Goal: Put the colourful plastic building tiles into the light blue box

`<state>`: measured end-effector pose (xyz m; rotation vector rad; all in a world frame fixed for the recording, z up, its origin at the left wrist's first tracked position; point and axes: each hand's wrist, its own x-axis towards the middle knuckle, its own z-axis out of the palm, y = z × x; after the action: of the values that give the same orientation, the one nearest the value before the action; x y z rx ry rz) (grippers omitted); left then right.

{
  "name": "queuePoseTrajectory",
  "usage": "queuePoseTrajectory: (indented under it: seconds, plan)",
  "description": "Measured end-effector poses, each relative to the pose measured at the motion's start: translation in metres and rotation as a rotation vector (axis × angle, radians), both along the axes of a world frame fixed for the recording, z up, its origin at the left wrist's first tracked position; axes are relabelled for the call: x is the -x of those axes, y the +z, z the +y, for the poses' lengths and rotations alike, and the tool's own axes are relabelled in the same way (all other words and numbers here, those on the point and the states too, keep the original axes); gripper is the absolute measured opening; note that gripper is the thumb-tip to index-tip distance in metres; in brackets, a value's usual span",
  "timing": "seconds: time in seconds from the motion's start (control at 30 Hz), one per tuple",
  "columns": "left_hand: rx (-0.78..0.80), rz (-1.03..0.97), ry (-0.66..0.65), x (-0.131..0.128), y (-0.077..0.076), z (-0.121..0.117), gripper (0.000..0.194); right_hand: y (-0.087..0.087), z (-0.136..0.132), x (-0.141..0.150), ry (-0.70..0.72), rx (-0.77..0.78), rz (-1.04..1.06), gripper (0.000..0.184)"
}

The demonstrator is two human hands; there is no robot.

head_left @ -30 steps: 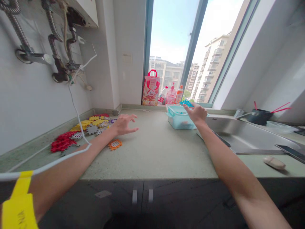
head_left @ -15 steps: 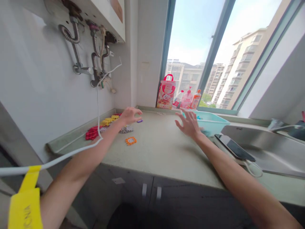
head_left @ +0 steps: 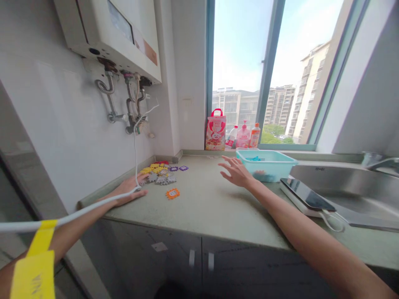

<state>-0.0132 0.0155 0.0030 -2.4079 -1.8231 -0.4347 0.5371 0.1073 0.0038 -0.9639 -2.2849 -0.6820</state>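
My left hand [head_left: 129, 190] lies flat on the green countertop [head_left: 212, 203] near its left edge, fingers stretched toward a heap of coloured plastic puzzle pieces [head_left: 158, 173]; it covers the spot where the red pieces lay. An orange piece [head_left: 172, 193] lies apart, right of the hand. My right hand [head_left: 236, 172] hovers open above the counter, fingers spread, just left of a light blue plastic tub [head_left: 268, 164] that holds some blue pieces. Neither hand holds anything.
A phone on a white block [head_left: 307, 199] lies right of the tub, beside a steel sink [head_left: 346, 182]. A red bag and bottles [head_left: 232, 135] stand on the window sill. A white cable [head_left: 135, 158] hangs from the water heater [head_left: 112, 37] across my left arm.
The view has pulled back and up. My left hand dropped from above the pieces to lie flat on the counter's left side. My right hand let go of the blue piece and left the tub.
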Motion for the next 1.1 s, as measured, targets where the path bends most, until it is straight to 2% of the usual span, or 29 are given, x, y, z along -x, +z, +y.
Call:
queuePoseTrajectory:
  seconds: [0.13, 0.27, 0.37, 0.47, 0.53, 0.63, 0.7, 0.83, 0.93, 1.0, 1.1]
  plan:
    - [-0.038, 0.025, 0.058, -0.001, -0.005, 0.023, 0.094, -0.004, -0.011, 0.024, 0.059, 0.117, -0.004, 0.045]
    - [-0.016, 0.052, 0.029, -0.012, -0.006, 0.044, 0.088, -0.01, -0.045, 0.069, 0.229, 0.367, 0.026, 0.063]
    - [-0.012, 0.055, 0.009, -0.017, -0.006, 0.049, 0.084, -0.016, -0.07, 0.105, 0.394, 0.603, 0.016, 0.078]
    - [0.004, 0.052, -0.008, -0.019, -0.006, 0.049, 0.081, -0.02, -0.077, 0.129, 0.402, 0.701, -0.002, 0.081]
    - [-0.002, 0.042, -0.005, -0.02, -0.007, 0.05, 0.078, -0.02, -0.071, 0.141, 0.394, 0.686, 0.019, 0.069]
    - [-0.039, 0.004, -0.004, -0.022, -0.009, 0.051, 0.074, -0.02, -0.06, 0.163, 0.468, 0.598, 0.011, 0.039]
    - [-0.053, -0.026, -0.032, -0.022, -0.01, 0.053, 0.07, -0.021, -0.054, 0.186, 0.497, 0.53, -0.015, 0.032]
    - [-0.148, -0.174, -0.127, -0.018, -0.01, 0.054, 0.054, -0.021, -0.045, 0.238, 0.517, 0.468, -0.065, 0.036]
    - [-0.284, -0.268, -0.127, -0.014, -0.009, 0.054, 0.05, -0.02, -0.031, 0.265, 0.559, 0.455, -0.089, 0.043]
    - [-0.356, -0.274, -0.058, -0.012, -0.009, 0.053, 0.046, -0.021, -0.019, 0.276, 0.537, 0.436, -0.078, 0.049]
    - [-0.41, -0.254, 0.113, -0.01, -0.009, 0.053, 0.042, -0.023, -0.004, 0.283, 0.44, 0.425, -0.043, 0.054]
